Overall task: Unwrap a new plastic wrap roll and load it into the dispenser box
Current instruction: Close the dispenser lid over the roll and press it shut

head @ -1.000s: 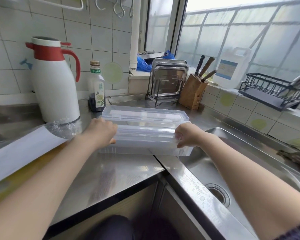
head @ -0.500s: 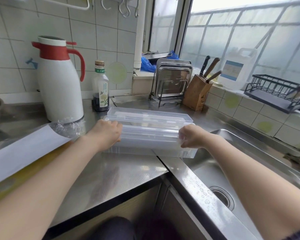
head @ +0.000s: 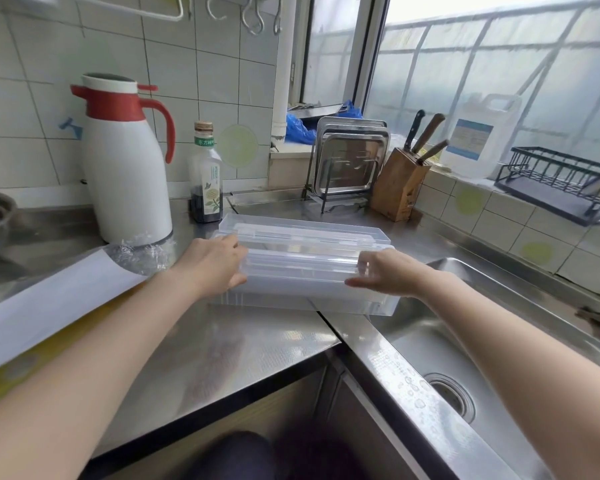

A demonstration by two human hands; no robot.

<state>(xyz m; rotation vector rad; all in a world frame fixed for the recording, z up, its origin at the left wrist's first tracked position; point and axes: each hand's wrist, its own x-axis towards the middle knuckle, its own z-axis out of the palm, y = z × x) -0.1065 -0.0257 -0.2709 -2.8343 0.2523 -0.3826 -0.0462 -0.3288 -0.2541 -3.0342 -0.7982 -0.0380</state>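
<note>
1. Crosswise lay the dispenser box (head: 305, 271), its long axis running left to right on the steel surface (head: 257, 341), lid open toward the far side.
2. Left hand (head: 212, 268) gripped the left end with curled fingers; right hand (head: 381, 275) pinched the right end.
3. Wrapped roll (head: 56, 303) lay at left, nearer the left hand.
</note>
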